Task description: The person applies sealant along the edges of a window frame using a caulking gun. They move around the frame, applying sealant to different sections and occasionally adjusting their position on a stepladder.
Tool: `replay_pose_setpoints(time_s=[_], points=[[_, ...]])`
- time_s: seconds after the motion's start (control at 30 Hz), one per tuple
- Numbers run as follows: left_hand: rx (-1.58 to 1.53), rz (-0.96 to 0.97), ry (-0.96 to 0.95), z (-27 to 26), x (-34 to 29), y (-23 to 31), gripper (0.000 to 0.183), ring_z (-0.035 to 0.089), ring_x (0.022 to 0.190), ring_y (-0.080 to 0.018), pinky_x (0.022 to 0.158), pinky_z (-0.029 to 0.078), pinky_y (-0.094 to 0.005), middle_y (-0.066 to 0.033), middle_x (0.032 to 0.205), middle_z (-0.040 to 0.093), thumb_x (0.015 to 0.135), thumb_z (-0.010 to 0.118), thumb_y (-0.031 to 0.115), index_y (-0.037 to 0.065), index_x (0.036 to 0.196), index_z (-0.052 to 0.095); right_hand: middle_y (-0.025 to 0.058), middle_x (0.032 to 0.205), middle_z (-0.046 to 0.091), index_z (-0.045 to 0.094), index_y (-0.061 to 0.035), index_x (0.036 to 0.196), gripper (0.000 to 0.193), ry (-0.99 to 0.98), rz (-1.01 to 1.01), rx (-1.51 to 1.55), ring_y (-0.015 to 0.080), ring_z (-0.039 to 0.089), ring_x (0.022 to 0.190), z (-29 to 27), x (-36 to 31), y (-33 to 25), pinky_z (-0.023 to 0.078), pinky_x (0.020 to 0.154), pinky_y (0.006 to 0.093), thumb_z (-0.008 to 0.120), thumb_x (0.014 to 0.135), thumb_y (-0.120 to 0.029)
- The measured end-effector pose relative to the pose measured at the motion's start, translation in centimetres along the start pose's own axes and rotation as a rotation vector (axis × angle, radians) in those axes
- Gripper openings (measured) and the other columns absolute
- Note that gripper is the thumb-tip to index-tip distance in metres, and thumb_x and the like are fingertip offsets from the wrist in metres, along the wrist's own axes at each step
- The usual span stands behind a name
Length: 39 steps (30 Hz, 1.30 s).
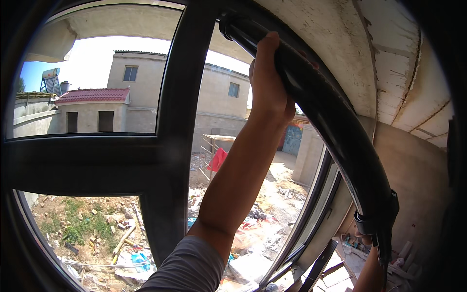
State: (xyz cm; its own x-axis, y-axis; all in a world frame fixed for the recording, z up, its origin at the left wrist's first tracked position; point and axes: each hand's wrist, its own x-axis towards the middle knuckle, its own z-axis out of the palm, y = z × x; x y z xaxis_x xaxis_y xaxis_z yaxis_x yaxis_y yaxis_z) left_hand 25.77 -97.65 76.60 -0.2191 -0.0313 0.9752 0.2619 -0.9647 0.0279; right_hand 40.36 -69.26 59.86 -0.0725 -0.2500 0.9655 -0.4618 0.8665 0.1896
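A long, rounded, glossy black bar slants across the opening from upper middle to lower right, with a collar-like fitting at each end. My left hand reaches up and is closed around its upper part; the thumb shows on the near side and the other fingers pass behind. At the lower fitting, my right hand is mostly hidden behind the bar. Its few visible fingers are bent against the underside of the end. The upper end meets the top of the black window frame.
Glass panes in black frame bars fill the left side. A rough ceiling hangs over the bar. Outside lie rubble, a red cloth and houses. Debris is heaped indoors at lower right, beside a bare wall.
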Motion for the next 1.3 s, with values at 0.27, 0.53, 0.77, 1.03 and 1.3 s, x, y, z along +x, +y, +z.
replay_pose_setpoints(time_s=[0.27, 0.53, 0.77, 1.03, 1.3], points=[[-0.036, -0.049, 0.085, 0.8, -0.3, -0.8, 0.039, 0.067, 0.086, -0.0227, 0.083, 0.058, -0.0399, -0.0105, 0.090, 0.066, 0.096, 0.056, 0.042, 0.005, 0.107, 0.062, 0.0112, 0.101, 0.060, 0.053, -0.0039, 0.099, 0.029, 0.043, 0.019, 0.014, 0.0215, 0.059, 0.088, -0.2, 0.1, -1.7, 0.045, 0.078, 0.0341, 0.068, 0.088, -0.025], [-0.052, -0.130, 0.101, 0.6, -0.4, -1.9, 0.039, 0.068, 0.083, -0.0247, 0.078, 0.058, -0.0405, -0.0118, 0.089, 0.065, 0.095, 0.059, 0.043, 0.005, 0.106, 0.060, 0.0083, 0.088, 0.062, 0.054, -0.0037, 0.085, 0.023, 0.056, 0.037, 0.011, 0.0167, 0.061, 0.075, 0.3, 0.2, -2.8, 0.048, 0.066, 0.0288, 0.067, 0.090, -0.022], [-0.087, -0.192, 0.112, -0.7, -0.2, -4.7, 0.038, 0.071, 0.075, -0.0289, 0.066, 0.060, -0.0412, -0.0132, 0.084, 0.065, 0.093, 0.062, 0.044, 0.006, 0.099, 0.058, 0.0095, 0.088, 0.060, 0.051, -0.0035, 0.091, 0.035, 0.045, 0.038, 0.042, 0.0185, 0.061, 0.075, 0.7, -0.5, -1.8, 0.047, 0.066, 0.0299, 0.074, 0.082, -0.029], [-0.088, -0.277, 0.153, -1.2, -0.1, -9.1, 0.041, 0.070, 0.074, -0.0288, 0.063, 0.059, -0.0409, -0.0131, 0.082, 0.064, 0.093, 0.062, 0.042, 0.003, 0.102, 0.055, 0.0121, 0.111, 0.058, 0.038, -0.0033, 0.125, 0.074, 0.072, 0.172, 0.078, 0.0225, 0.063, 0.094, 0.0, -7.9, 7.3, 0.051, 0.081, 0.0352, 0.079, 0.075, -0.039], [-0.088, -0.317, 0.213, -1.7, 0.0, -13.1, 0.039, 0.070, 0.073, -0.0297, 0.065, 0.060, -0.0415, -0.0144, 0.081, 0.063, 0.092, 0.063, 0.041, 0.003, 0.099, 0.054, 0.0137, 0.127, 0.057, 0.029, -0.0050, 0.151, 0.104, 0.071, 0.295, 0.231, 0.0238, 0.064, 0.105, -1.3, -15.9, 17.5, 0.054, 0.088, 0.0365, 0.082, 0.071, -0.046]])
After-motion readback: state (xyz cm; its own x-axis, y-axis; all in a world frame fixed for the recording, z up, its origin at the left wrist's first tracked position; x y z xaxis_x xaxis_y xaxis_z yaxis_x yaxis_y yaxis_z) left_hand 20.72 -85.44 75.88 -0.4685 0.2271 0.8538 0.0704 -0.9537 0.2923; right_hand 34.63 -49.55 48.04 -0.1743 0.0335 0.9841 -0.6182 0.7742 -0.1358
